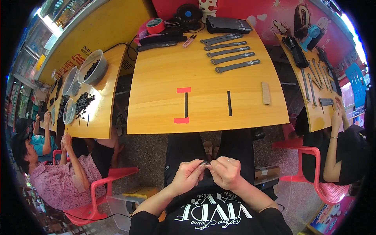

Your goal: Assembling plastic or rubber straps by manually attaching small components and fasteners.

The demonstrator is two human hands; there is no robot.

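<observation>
Apparently small dark piece (205, 162), faintly shiny, mostly hidden between fingers (194, 166)

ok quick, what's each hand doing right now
Left hand: closed, pinching a small dark piece.
Right hand: closed, fingertips on the same piece.

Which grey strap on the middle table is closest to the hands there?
The bottom strap on that table; the other straps lie farther from the left hand and right hand.
</observation>
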